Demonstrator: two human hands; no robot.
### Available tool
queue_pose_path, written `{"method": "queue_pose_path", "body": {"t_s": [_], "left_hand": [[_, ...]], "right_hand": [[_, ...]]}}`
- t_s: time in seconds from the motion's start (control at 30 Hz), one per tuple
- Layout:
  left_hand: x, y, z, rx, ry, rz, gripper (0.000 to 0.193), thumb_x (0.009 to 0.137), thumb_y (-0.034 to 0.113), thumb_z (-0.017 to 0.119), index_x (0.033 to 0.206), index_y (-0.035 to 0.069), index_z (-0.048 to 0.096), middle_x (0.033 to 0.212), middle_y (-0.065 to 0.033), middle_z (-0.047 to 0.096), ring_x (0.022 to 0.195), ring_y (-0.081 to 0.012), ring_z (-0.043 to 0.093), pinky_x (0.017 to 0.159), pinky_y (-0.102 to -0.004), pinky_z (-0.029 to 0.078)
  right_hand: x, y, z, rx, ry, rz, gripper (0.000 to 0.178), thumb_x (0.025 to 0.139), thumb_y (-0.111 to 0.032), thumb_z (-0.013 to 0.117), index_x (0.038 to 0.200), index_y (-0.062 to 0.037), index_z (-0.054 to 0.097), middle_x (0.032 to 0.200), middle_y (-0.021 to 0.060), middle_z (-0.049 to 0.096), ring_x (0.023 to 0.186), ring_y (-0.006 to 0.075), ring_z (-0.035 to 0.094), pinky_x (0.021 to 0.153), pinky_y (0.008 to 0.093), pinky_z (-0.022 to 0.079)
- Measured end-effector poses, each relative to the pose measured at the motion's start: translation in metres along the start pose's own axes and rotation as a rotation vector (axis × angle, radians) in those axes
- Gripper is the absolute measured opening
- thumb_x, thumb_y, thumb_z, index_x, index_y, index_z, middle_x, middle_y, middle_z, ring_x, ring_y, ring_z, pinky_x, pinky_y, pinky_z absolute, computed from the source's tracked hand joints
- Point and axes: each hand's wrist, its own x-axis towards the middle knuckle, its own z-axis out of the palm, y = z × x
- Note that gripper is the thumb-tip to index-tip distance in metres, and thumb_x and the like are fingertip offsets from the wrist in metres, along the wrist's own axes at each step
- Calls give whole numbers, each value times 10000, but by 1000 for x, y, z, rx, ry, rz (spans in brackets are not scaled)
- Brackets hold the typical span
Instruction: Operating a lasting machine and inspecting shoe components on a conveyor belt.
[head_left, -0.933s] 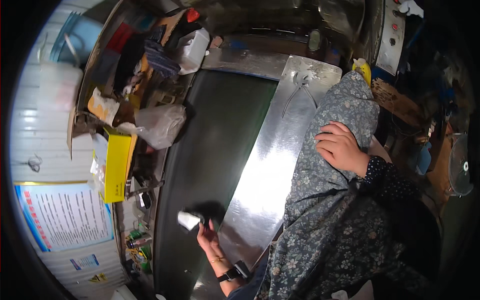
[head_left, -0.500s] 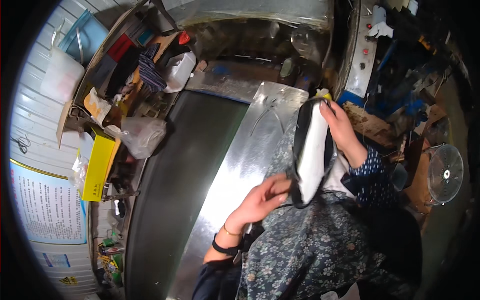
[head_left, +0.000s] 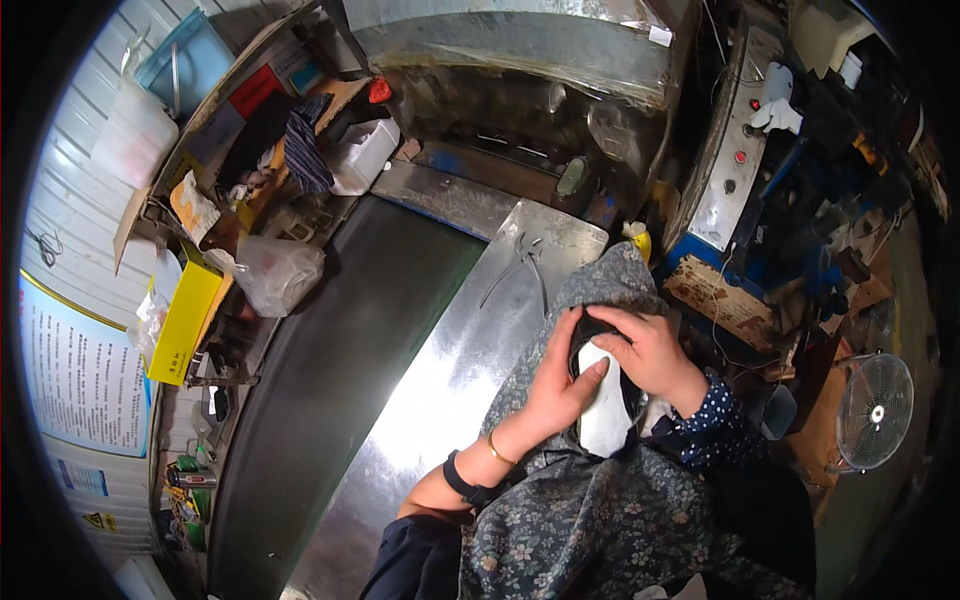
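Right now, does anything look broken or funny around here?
Yes, the brown panel beyond the right hand looks damaged: its surface is blotchy, with pale patches, as if it's peeling.

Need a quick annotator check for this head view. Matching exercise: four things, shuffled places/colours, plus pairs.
Things
1. Pliers
2. Black-and-white piece
3. Bucket
4. Fan

Places/colours
A. Between left hand and right hand
B. At the right of the view, round wire guard
C. On the shiny metal plate
D. Light blue, upper left of the view

Pairs: 1-C, 2-A, 3-D, 4-B
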Motion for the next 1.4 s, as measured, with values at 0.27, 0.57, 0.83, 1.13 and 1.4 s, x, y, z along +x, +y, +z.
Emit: {"method": "queue_pose_path", "body": {"t_s": [0.27,0.57,0.83,1.13,1.4], "left_hand": [[24,1,4,44,-107,-27,766,900,121,697,1505,-13,248,1461,-213,428,1382,-319,404,1150,-389,296],[67,-9,18,-861,-27,-617,352,1029,271,474,1256,19,568,1155,-101,646,1068,-201,613,958,-313,471],[29,8,16,-35,-26,201,603,924,294,628,1413,-4,442,1487,-221,404,1439,-374,316,1178,-456,246],[52,-10,5,21,60,104,533,918,162,677,1382,18,456,1262,-193,589,1200,-286,563,1022,-361,438],[12,-30,-1,-4,8,-46,517,896,208,712,1345,48,510,1289,-162,530,1237,-315,470,1065,-385,364]], "right_hand": [[-3,21,-7,49,68,105,330,879,-134,717,1167,16,657,1078,211,698,975,354,697,805,369,556],[-6,1,-24,22,43,34,291,847,-76,727,1103,57,683,1119,225,692,1056,323,684,874,352,544],[-22,11,-14,51,101,191,309,878,-11,643,1186,11,656,1047,198,717,939,289,718,810,324,538],[-81,28,-8,492,75,607,284,979,-29,508,1220,86,603,1108,73,683,987,98,603,916,280,472],[-87,29,33,55,17,655,402,1023,-307,465,1279,-13,565,1132,261,640,1044,429,610,944,461,472]]}}
